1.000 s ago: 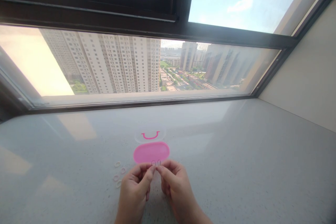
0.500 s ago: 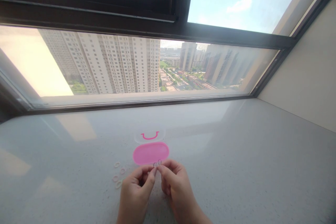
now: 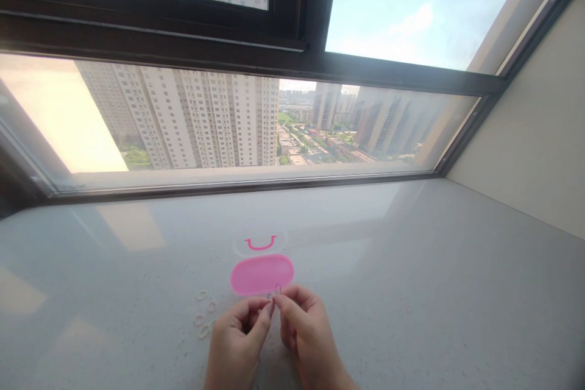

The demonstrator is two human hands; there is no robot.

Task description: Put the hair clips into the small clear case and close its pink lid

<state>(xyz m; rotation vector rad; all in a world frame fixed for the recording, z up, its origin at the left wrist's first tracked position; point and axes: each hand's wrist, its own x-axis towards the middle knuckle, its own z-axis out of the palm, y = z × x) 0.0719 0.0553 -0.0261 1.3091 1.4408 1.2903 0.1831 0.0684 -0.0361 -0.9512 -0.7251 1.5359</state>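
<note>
Hands [image 3: 307, 324] ea. pinch dk loop [image 3: 278, 289]

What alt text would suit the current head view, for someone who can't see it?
A left hand and right hand pinch thin dark loops close together, near a pink tray on a pale windowsill. Pale rings lie beside the left hand, a pink-handled clear piece beyond the tray; tall buildings show through the window.

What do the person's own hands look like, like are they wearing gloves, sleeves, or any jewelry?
The left hand and the right hand are both bare, without gloves. No sleeve, watch or bracelet shows within the frame. I see no rings on the visible parts of the fingers, though some are hidden. Nail details are too small to make out.
</note>
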